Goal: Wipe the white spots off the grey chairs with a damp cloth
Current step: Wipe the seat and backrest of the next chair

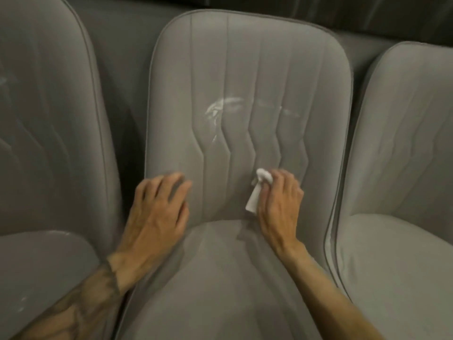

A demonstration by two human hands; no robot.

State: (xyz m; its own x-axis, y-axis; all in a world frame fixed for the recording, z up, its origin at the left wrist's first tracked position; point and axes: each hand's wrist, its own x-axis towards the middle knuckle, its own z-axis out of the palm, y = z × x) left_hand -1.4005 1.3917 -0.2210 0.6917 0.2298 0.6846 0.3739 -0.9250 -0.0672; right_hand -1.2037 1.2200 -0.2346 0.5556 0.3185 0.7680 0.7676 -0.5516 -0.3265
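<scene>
We see the middle chair's backrest [250,69] wide open above both hands, nothing between them and the white smears [221,107]. Left hand [157,212] and right hand [279,202] sit low on it, clear gap between them. Neighbour chairs [49,119] crowd both sides, narrow gaps only.

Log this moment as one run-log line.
right hand: holds white cloth on middle chair backrest | left hand: flat on backrest, empty | white smear: above cloth, unwiped

grey chairs [245,69], zigzag stitching; white spots [221,106]; white cloth [259,190]
</scene>
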